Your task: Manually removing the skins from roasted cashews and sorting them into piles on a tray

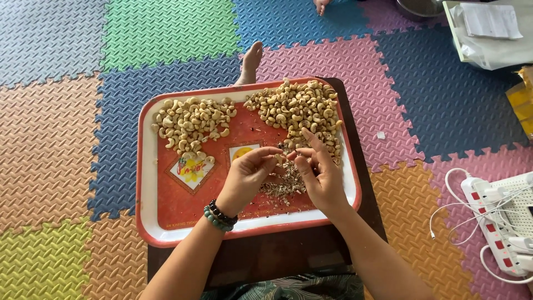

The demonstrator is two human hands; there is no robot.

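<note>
Left hand (247, 175) and right hand (319, 175) are meeting fingertip to fingertip, pinching one cashew (283, 158) between them above the tray (145, 183). Husks (280, 186) are lying directly beneath. Cashew piles are sitting beyond both hands.

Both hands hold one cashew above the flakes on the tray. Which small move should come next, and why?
Probably drop the cashew onto the left pile. The left hand and right hand pinch it over the skin flakes, so it looks nearly peeled.
</note>
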